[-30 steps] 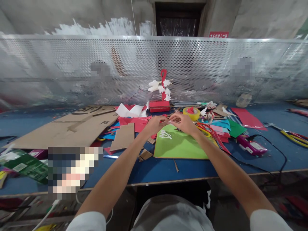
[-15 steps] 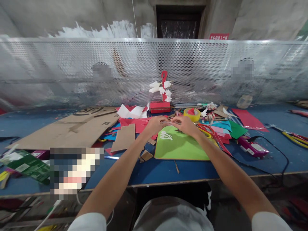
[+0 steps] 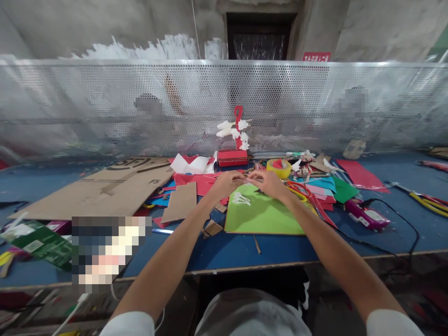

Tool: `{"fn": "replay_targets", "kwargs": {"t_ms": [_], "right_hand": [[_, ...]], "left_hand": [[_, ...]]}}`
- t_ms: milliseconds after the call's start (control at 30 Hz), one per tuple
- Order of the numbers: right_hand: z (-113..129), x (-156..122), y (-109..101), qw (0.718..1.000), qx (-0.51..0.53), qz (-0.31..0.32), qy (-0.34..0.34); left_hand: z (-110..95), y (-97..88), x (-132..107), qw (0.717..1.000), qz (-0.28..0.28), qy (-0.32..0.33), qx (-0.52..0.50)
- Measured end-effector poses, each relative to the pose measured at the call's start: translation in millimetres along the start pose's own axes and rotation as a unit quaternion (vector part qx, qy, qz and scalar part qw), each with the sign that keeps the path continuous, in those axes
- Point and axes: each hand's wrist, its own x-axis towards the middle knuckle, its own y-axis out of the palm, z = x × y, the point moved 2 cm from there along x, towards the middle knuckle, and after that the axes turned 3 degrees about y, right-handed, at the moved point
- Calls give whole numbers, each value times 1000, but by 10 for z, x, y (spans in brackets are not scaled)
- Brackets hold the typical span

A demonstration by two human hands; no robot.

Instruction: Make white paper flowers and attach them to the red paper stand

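Note:
My left hand [image 3: 227, 184] and my right hand [image 3: 269, 183] meet above the far edge of a green sheet [image 3: 268, 218]. Both are closed in a pinch on a thin, pale strip [image 3: 248, 181], probably paper, mostly hidden by the fingers. Several small white cut pieces [image 3: 241, 199] lie on the sheet just below my left hand. Beside my right hand are scissors [image 3: 299, 192] with red and yellow handles. Behind the hands stands a red box [image 3: 232, 158] with an upright red piece [image 3: 238, 114] bearing white flower-like shapes [image 3: 244, 136].
A roll of yellow tape [image 3: 286, 169] sits behind my right hand. Cardboard [image 3: 94, 189] covers much of the left side. A purple device [image 3: 367, 215] with a black cord lies at right, near pliers-like tools [image 3: 425, 200]. A perforated metal screen [image 3: 196, 100] closes off the back.
The fingers have shifted slightly around the pale strip, and less of it shows. The view has tilted up a little. Things on the table have stayed put.

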Motion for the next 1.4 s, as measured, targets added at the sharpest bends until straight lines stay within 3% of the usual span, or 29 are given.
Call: {"fn": "replay_targets", "kwargs": {"t_ms": [233, 367, 500, 867, 1067, 1267, 1400], "right_hand": [[25, -13, -6, 1000, 11, 14, -3], [74, -27, -23, 998, -22, 41, -39], [117, -42, -1, 993, -51, 77, -76], [14, -19, 2, 985, -64, 43, -155], [29, -14, -21, 990, -9, 21, -142], [84, -34, -39, 994, 79, 33, -60], [58, -13, -26, 992, 117, 9, -38]], "left_hand": [[55, 28, 0, 999, 36, 5, -1], [85, 31, 0, 997, 52, -1, -60], [76, 45, 0, 984, 73, -45, -156], [-112, -44, -67, 963, 115, -115, -217], [-46, 6, -41, 959, 126, -108, -230], [-1, 42, -29, 954, 121, -103, -253], [-18, 36, -24, 959, 114, -72, -250]]}}
